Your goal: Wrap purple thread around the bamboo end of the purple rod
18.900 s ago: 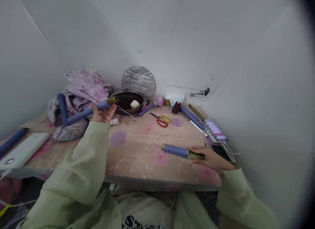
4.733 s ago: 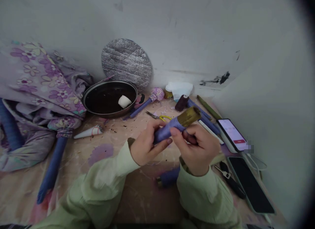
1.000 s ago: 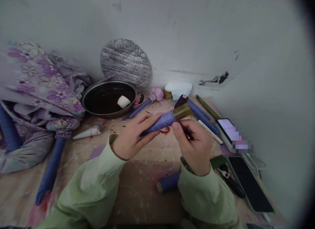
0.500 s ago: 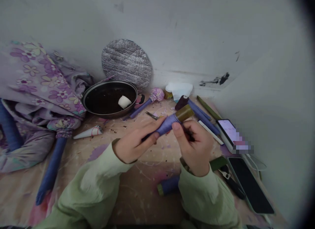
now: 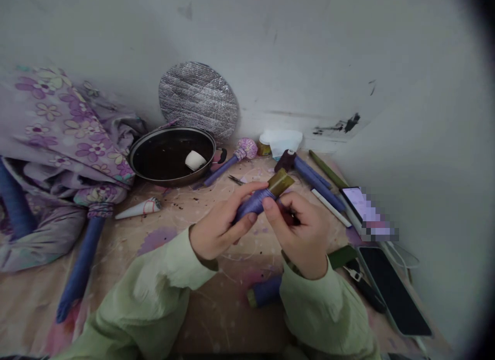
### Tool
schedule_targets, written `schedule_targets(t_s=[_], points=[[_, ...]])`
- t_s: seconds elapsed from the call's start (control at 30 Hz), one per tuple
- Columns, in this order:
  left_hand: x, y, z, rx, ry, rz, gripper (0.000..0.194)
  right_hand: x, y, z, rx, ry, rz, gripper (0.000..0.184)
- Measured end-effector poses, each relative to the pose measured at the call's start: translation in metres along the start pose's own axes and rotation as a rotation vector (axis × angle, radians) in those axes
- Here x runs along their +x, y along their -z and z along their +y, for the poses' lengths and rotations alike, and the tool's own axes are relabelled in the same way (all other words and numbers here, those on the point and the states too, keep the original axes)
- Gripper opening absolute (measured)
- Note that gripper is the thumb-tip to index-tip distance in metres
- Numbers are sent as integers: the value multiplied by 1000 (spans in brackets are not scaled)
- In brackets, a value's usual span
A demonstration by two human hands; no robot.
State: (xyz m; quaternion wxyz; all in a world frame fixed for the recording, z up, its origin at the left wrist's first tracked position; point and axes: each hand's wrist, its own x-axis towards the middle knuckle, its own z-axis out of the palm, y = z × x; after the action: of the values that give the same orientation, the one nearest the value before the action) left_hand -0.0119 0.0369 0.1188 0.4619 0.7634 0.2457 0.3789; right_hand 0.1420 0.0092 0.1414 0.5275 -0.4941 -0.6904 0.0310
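Note:
A short olive tube (image 5: 281, 182) with blue-violet wrapping, perhaps thread or strip, around its lower part is held up at a slant over the table. My left hand (image 5: 220, 221) is wrapped round the blue part, thumb along its near side. My right hand (image 5: 299, 228) is closed at the edge of the wrapping, its thumb pressed on the blue just below the bare olive end. Its other fingers are curled and partly hidden. On the table below, close to my right sleeve, lies a blue roll (image 5: 266, 292) with an olive end.
Left stand a dark pan (image 5: 170, 182) holding a white cup-like piece (image 5: 195, 160), a white cone (image 5: 139, 209) and a blue stick (image 5: 79, 272) with a cloth-wrapped head. Small scissors (image 5: 235, 179) and a dark thread spool (image 5: 285, 161) lie ahead. Two phones, including a dark one (image 5: 394, 290), lie right.
The wrapped tube has shifted slightly left and down and looks more foreshortened. My left hand has slid a little right, nearer the olive end, and my right thumb has moved left.

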Motion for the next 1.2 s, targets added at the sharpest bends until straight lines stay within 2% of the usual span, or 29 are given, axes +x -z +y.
schedule_targets(t_s=[0.23,0.43,0.77,1.0,1.2], points=[[1,-3,1,-13,-20,78,36,-2,2,-1,-32,-7,-40,24],[4,-4,1,67,-72,113,47,-1,2,-2,-46,-8,-42,24],[1,-2,-2,103,-67,136,46,-1,2,-3,-61,-36,-47,24],[6,5,0,378,-231,174,50,0,2,-2,-99,-39,-46,19],[9,1,-3,505,-351,184,43,0,0,-1,-61,-107,-4,29]])
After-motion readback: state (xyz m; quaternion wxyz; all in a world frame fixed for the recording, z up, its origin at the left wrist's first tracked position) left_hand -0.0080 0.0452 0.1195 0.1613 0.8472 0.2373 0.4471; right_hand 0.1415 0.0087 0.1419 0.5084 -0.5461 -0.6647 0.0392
